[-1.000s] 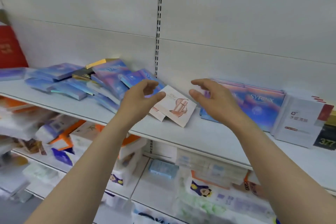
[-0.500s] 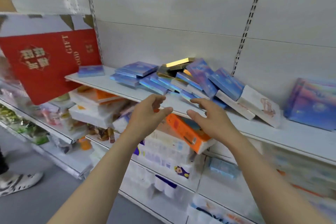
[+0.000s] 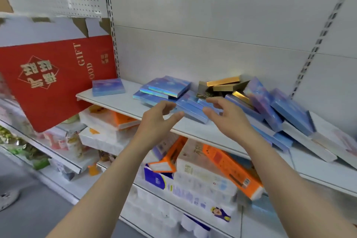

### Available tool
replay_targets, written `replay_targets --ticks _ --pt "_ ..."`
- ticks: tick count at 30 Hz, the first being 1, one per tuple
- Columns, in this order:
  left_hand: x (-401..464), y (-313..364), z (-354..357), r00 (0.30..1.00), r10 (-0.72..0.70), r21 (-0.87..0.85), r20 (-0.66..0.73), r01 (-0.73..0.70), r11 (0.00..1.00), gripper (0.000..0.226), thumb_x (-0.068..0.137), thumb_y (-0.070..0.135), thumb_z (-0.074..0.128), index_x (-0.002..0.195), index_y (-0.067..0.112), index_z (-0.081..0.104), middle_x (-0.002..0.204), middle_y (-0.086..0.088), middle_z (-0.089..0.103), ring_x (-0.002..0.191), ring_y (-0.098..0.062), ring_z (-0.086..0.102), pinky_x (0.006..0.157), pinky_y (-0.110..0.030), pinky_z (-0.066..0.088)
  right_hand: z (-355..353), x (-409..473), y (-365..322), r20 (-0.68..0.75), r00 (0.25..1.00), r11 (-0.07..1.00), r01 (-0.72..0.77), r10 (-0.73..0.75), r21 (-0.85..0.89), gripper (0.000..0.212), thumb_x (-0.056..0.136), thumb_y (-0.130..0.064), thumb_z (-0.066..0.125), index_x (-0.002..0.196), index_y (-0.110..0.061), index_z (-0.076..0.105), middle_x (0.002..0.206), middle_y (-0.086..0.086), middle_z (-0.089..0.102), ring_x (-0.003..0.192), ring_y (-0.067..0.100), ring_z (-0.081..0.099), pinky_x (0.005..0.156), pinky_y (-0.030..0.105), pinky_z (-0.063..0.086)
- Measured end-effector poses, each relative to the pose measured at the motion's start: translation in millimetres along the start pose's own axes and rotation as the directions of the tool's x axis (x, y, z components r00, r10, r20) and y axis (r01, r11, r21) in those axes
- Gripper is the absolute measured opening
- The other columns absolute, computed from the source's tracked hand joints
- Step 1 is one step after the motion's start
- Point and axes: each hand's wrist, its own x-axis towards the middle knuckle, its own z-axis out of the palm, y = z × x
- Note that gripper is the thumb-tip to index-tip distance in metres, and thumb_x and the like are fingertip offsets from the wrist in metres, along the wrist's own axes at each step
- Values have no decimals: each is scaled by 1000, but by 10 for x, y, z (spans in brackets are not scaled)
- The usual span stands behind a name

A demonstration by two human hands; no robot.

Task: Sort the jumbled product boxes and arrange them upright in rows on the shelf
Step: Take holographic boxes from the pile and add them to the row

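Both hands hover at the shelf's (image 3: 123,105) front edge, grips loosely spread and empty: left hand (image 3: 157,120), right hand (image 3: 229,117). The jumbled blue boxes (image 3: 193,109) lie flat and tilted mid-shelf just beyond the fingertips, gold boxes (image 3: 224,84) behind them by the back wall.

Your blue boxes (image 3: 190,109) and gold boxes (image 3: 224,85) lay tumbled flat and tilted along the white shelf (image 3: 119,102), one blue box (image 3: 108,87) apart at its left end.

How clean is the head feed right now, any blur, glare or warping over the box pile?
Head view: blue boxes mostly legible; gold boxes catch glare; lower-left shelves smear with motion blur; wide-angle bends the upright rail; both hands, left hand and right hand, slightly soft.
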Motion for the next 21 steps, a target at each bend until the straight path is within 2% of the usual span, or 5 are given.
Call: replay_targets --ticks 8,13,16,18,21 --pt "1430 -852 -381 997 -49 38 -67 52 998 40 84 47 68 116 23 65 111 14 65 108 -2 58 78 -3 36 1058 1722 -92 106 994 1000 -2 3 -5 45 96 -39 59 136 -19 56 139 1 58 125 19 54 105 32 39" --pt "2162 -1269 -496 991 -130 78 -41 133 988 43 86 51 65 118 22 62 120 7 64 111 -8 57 86 -18 37 1467 2340 57 220 971 959 -28 93 -284 42 98 -44 49 123 -13 63 129 9 63 124 31 52 99 35 39" --pt "2405 -1508 -499 981 -195 90 -23 196 976 51 87 53 62 125 20 59 126 3 61 113 -12 55 88 -23 36 1669 2449 99 294 956 968 69 5 -242 45 93 -44 61 127 -15 63 131 7 61 127 29 49 105 34 38" --pt "2489 -1646 -495 970 -243 81 -15 243 967 52 86 54 62 126 21 60 123 3 62 110 -14 56 86 -23 37 1738 2518 121 215 976 989 -7 39 -147 51 86 -44 71 127 -15 63 139 10 56 133 27 46 109 32 34" --pt "2558 -1780 -485 964 -265 30 0 265 964 49 84 57 63 120 23 62 115 7 64 104 -12 58 82 -21 38 1769 2612 161 65 957 954 -275 283 -117 78 78 -54 75 138 -10 49 141 11 53 131 29 48 107 37 39"
